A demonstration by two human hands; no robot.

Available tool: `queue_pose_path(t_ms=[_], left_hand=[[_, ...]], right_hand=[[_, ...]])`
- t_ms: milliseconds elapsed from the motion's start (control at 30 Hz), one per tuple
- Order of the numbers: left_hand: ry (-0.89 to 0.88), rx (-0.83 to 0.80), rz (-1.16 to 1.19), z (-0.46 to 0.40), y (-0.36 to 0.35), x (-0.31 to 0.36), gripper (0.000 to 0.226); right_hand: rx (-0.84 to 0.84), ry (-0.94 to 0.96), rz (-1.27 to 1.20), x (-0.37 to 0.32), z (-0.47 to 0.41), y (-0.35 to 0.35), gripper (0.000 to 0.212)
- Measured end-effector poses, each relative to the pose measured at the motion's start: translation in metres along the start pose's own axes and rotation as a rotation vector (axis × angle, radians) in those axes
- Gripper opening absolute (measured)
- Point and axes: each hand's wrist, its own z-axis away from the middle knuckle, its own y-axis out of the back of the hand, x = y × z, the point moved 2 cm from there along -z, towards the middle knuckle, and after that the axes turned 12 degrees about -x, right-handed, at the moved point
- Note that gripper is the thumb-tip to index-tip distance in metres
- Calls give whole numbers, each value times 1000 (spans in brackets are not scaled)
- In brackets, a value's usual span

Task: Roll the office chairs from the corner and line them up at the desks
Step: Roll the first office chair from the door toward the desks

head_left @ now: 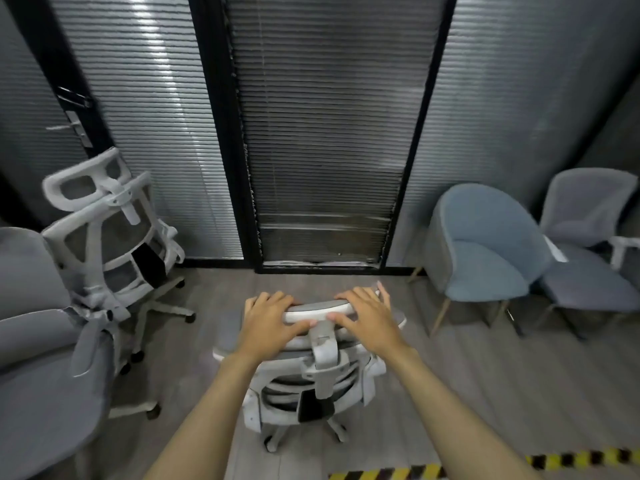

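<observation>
1. Both hands sit on the headrest (317, 311) of a white-framed mesh office chair (311, 372) directly below the camera.
2. Left hand (268, 318): fingers curled over the headrest's top edge at its left end, thumb stretched along the near face toward the centre post. It grips the headrest.
3. Right hand (365, 313): fingers draped over the top edge at the right end, thumb along the near face, little finger splayed out to the right and lifted. It holds the headrest too.
4. Both forearms reach in from the bottom of the frame, bare.
5. Held chair: seen from behind and above, backrest facing the camera, white star base and casters on the grey plank floor (450, 393), out in the middle, apart from the other chairs.
6. Second mesh office chair (114, 244), same white frame with headrest, stands at left near the blinds, back turned toward the camera, tilted in the wide-angle view.
7. Grey padded chair (41, 358) fills the lower left, just beside the second mesh chair; where they meet is blurred.
8. Right side: blue tub armchair (485, 251) on thin wooden legs, against the wall; grey fabric chair (588, 244) just beside it, at the frame edge.
9. Backdrop: glass partition with closed slatted blinds (325, 133) in black frames; door lever handle (74, 128) at upper left.
10. Yellow-and-black hazard tape (485, 465) runs across the floor at lower right.
</observation>
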Motion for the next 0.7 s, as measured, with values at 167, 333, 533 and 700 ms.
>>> queue_pose_path(t_ms=[167,333,533,700], left_hand=[[-119,-24,-21,40,-17,55,73],[-206,-179,-71,75,-40,118,70],[-330,-233,-104,109,-61,208,73],[-440,-199,-90,128,-91,288,89]], right_hand=[[92,-112,11,11,101,8,62],[116,-258,6,22,200,19,63],[190,-377,-58,49,309,38,50],[223,-475,-124,86,394,63,59]])
